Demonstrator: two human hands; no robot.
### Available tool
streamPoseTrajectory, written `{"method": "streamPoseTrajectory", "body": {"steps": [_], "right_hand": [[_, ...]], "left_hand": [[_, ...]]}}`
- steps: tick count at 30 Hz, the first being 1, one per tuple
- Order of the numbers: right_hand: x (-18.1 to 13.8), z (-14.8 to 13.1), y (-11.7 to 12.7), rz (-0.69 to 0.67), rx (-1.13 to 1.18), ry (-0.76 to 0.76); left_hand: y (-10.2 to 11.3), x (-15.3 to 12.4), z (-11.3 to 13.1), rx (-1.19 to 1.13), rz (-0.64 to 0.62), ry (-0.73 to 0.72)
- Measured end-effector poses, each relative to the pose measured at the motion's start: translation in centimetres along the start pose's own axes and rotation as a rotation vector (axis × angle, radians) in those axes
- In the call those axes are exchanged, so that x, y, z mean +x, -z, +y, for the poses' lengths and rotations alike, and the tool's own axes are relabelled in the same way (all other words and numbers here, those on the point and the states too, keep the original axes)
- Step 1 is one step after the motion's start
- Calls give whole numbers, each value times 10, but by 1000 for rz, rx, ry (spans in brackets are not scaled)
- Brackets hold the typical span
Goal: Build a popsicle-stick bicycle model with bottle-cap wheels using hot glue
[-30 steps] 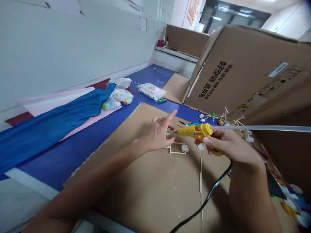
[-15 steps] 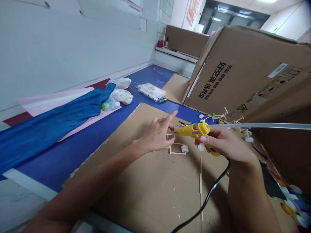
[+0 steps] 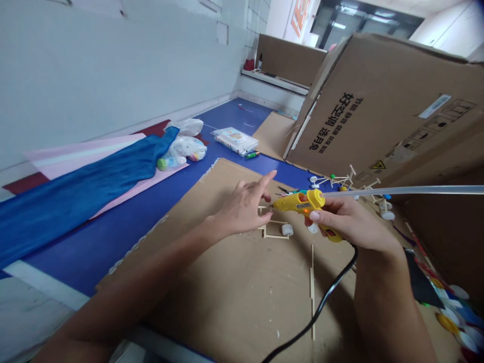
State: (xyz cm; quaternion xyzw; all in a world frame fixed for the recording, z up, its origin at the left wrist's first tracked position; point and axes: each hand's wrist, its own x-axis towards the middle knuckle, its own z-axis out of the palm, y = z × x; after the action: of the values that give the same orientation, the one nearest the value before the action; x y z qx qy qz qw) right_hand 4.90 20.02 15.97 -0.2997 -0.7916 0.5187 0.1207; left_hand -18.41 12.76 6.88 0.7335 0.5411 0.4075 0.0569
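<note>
My right hand [image 3: 350, 219] is wrapped round a yellow glue gun [image 3: 298, 201], its orange light lit and a long clear glue stick [image 3: 408, 190] coming out of the back. The nozzle points left, close to the fingertips of my left hand [image 3: 247, 209]. My left thumb and curled fingers are at a small frame of thin wooden sticks [image 3: 277, 237], the index finger stretched out; the hand partly hides the frame and the exact grip. A white wheel-like cap [image 3: 287, 230] sits at the frame's right end. Another white cap [image 3: 312, 228] lies under the gun.
A cardboard sheet [image 3: 212, 282] covers the blue table [image 3: 223, 111]. Loose sticks [image 3: 312, 292] and the black cord [image 3: 321, 302] lie in front. Scissors [image 3: 283, 190], stick models with wheels [image 3: 333, 180] and a big carton [image 3: 378, 111] are beyond. Bottle caps [image 3: 449, 320] lie at right.
The view has shifted very slightly. Both hands, the glue gun and the stick frame keep almost the same positions.
</note>
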Motion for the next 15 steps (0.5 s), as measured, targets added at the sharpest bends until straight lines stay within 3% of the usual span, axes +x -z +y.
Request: {"method": "streamPoseTrajectory", "body": {"steps": [15], "right_hand": [[0,-2,0,11,-12,-22]], "left_hand": [[0,0,-1,0,-5,-1]]}}
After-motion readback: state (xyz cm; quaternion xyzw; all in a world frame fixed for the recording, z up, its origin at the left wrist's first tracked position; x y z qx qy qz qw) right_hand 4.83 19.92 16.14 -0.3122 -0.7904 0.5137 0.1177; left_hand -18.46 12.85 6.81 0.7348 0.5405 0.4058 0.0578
